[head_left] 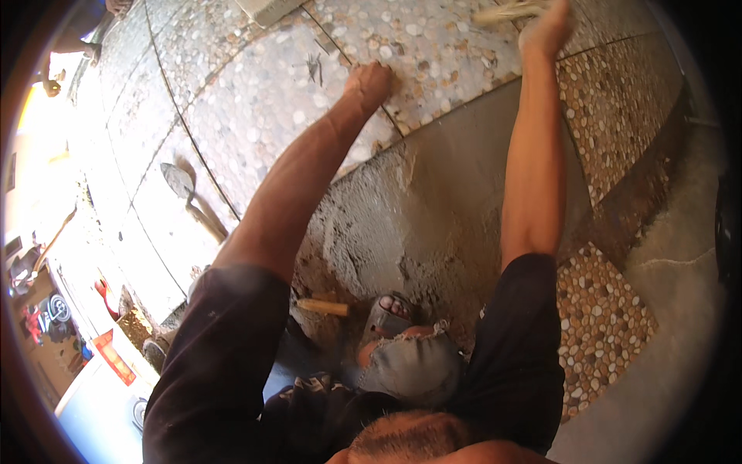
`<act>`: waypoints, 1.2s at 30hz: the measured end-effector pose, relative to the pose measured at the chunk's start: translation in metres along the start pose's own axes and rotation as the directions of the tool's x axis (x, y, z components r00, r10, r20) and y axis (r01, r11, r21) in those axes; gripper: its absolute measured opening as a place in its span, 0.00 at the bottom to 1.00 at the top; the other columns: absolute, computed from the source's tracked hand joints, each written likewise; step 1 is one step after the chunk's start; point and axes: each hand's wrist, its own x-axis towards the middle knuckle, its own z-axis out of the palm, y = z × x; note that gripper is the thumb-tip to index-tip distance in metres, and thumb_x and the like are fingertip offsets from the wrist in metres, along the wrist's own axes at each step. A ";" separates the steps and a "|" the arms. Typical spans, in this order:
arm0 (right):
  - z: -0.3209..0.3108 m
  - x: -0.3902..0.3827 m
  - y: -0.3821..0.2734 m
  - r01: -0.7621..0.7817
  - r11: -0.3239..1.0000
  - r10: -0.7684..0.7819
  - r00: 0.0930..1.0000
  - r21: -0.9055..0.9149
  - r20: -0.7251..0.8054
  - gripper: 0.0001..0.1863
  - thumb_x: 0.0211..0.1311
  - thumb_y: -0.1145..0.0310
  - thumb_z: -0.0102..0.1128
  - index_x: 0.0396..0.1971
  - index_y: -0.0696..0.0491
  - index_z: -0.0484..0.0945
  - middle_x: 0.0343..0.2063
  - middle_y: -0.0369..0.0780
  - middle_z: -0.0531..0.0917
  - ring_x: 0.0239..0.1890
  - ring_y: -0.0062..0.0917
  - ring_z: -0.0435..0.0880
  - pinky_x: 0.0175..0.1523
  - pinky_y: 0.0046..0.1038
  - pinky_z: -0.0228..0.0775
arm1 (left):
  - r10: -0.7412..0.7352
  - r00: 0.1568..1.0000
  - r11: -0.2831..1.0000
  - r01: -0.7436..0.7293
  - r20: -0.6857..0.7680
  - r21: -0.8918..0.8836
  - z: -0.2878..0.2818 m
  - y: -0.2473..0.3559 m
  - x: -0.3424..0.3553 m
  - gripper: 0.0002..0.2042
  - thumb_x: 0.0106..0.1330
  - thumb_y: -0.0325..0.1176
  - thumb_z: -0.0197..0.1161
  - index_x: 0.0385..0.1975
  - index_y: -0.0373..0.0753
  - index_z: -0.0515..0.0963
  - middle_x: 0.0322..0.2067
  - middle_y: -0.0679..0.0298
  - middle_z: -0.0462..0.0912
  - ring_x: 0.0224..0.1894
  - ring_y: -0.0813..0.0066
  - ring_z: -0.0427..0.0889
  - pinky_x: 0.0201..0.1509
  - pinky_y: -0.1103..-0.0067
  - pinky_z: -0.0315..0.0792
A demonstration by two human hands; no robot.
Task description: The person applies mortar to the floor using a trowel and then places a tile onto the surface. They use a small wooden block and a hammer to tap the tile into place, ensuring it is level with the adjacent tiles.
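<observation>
My left hand [369,83] rests closed on the pebble-patterned floor tiles [255,108], beside a dark joint between two of them. What it holds, if anything, is hidden. Just left of it lies a small bunch of nails [314,68]. Farther right, my right hand [546,31] is stretched out over the tiles, blurred, and closed around a pale, wooden-looking tool [510,11] whose kind is unclear. Between my forearms spreads wet grey mortar [444,193], smooth near the tile edge and rough toward me.
A trowel [179,182] lies on the tiles to the left. A wooden handle [323,307] lies near my sandalled foot [394,305]. At right sits a loose brown pebble-patterned tile [603,332]. A pale block [267,9] stands at the far edge; a whitish bucket [100,406] at lower left.
</observation>
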 end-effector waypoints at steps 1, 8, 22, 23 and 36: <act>-0.015 0.007 0.009 -0.004 0.979 0.007 1.000 -0.205 0.014 0.13 0.58 0.56 0.56 0.25 0.51 0.73 0.21 0.34 0.73 0.25 0.20 0.71 0.33 0.24 0.64 | 0.045 0.999 0.999 -0.045 0.022 -0.008 -0.004 0.005 -0.001 0.07 0.55 0.31 0.58 0.30 0.40 0.82 0.35 0.54 0.83 0.43 0.60 0.81 0.45 0.69 0.75; 0.008 -0.036 -0.003 -0.200 0.980 0.200 0.980 -0.016 -0.015 0.12 0.59 0.58 0.54 0.26 0.51 0.73 0.23 0.34 0.74 0.28 0.20 0.73 0.36 0.24 0.65 | -0.071 0.997 0.993 0.074 0.027 -0.095 -0.001 0.000 -0.005 0.08 0.54 0.33 0.59 0.33 0.42 0.81 0.35 0.57 0.83 0.44 0.59 0.81 0.45 0.71 0.75; 0.037 -0.126 -0.048 -0.240 0.970 0.240 0.946 -0.031 0.217 0.11 0.60 0.60 0.53 0.30 0.54 0.74 0.26 0.33 0.72 0.31 0.17 0.69 0.38 0.20 0.61 | -0.046 0.989 0.998 0.041 -0.141 -0.040 -0.004 0.000 -0.013 0.10 0.54 0.35 0.57 0.33 0.42 0.80 0.34 0.57 0.82 0.41 0.60 0.81 0.44 0.70 0.75; 0.036 -0.126 -0.056 -0.255 0.960 0.274 0.942 -0.120 0.195 0.11 0.60 0.61 0.53 0.31 0.54 0.74 0.26 0.33 0.72 0.32 0.17 0.69 0.38 0.20 0.61 | -0.044 0.988 0.998 0.035 -0.148 -0.061 -0.007 0.005 -0.014 0.09 0.54 0.36 0.56 0.32 0.42 0.81 0.34 0.57 0.83 0.41 0.61 0.81 0.44 0.70 0.75; 0.033 -0.146 -0.046 -0.207 0.978 0.204 0.910 -0.033 0.361 0.12 0.57 0.61 0.52 0.27 0.56 0.75 0.26 0.38 0.79 0.33 0.23 0.76 0.42 0.27 0.65 | 0.018 0.986 0.930 -0.078 -0.165 -0.360 0.013 -0.055 -0.038 0.17 0.57 0.38 0.58 0.45 0.38 0.74 0.38 0.53 0.81 0.41 0.51 0.80 0.46 0.67 0.73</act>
